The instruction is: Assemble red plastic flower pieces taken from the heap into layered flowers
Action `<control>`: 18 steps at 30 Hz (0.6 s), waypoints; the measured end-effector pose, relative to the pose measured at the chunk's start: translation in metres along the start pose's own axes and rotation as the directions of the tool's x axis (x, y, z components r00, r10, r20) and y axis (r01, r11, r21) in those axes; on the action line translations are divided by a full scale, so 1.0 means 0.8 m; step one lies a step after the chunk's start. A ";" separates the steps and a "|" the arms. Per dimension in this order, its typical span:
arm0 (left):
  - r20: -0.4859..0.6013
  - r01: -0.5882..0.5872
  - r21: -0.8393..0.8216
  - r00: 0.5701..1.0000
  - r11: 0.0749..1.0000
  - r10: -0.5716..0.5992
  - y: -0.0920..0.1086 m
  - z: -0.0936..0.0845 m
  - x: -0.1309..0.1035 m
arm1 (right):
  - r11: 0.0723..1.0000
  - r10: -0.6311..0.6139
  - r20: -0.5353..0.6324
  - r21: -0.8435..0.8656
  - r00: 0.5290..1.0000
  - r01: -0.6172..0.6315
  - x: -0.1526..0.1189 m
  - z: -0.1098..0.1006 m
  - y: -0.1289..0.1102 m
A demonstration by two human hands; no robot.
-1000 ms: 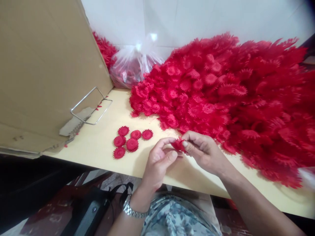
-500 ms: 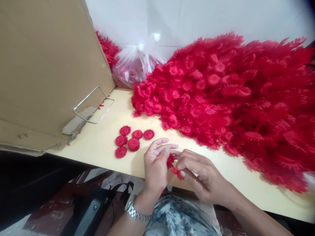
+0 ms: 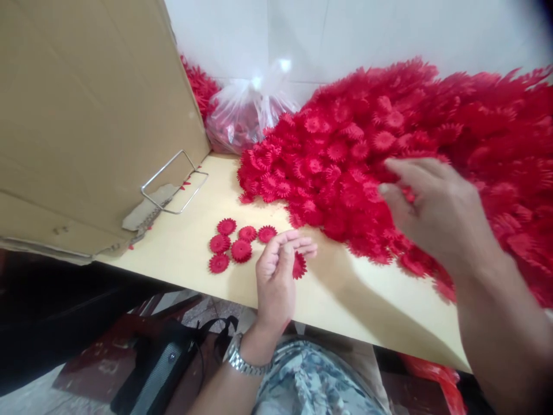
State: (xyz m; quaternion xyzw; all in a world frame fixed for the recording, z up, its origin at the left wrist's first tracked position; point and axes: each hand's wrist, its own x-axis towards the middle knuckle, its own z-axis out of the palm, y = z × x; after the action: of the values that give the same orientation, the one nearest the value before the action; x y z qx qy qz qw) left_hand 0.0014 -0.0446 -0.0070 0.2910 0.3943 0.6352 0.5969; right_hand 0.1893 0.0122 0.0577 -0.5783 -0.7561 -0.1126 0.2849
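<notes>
My left hand, with a metal watch on its wrist, is near the table's front edge. Its thumb presses a red notched paper-like flower disc against the fingers. My right hand hovers over a big heap of similar red flower discs. Thumb and index finger are apart there, and I see nothing held between them, though the hand is slightly blurred. Left of my left hand lie several small red flower discs or stacks in a loose cluster on the pale table.
A large cardboard box stands at the left, a bent wire frame against its torn lower edge. Behind the cluster, a tied clear plastic bag of red pieces rests by the white wall. Below the table is a black bag.
My right hand has left the left hand and moved up and right over the heap. The red piece it pinched no longer shows. My left hand keeps its flower disc.
</notes>
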 end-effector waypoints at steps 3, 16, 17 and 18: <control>-0.002 -0.078 0.007 0.997 0.997 0.078 -0.003 0.003 -0.002 | 0.844 -0.044 0.254 0.527 0.966 -0.100 -0.040 0.018 -0.051; 0.138 0.000 0.368 0.989 0.930 -0.055 -0.007 -0.025 -0.015 | 0.704 0.040 0.399 0.639 0.916 -0.310 -0.083 0.036 -0.083; 0.125 0.032 0.352 0.989 0.936 -0.081 -0.007 -0.026 -0.016 | 0.712 0.034 0.388 0.637 0.921 -0.295 -0.085 0.037 -0.084; 0.122 0.066 0.324 0.986 0.944 -0.111 -0.008 -0.025 -0.016 | 0.717 0.019 0.377 0.641 0.926 -0.276 -0.087 0.037 -0.084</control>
State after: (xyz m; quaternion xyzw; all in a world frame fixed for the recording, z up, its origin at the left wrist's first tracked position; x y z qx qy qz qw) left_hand -0.0107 -0.0607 -0.0217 0.4092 0.4620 0.5139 0.5958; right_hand 0.1288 -0.0498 0.0055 -0.5024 -0.7323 0.2996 0.3488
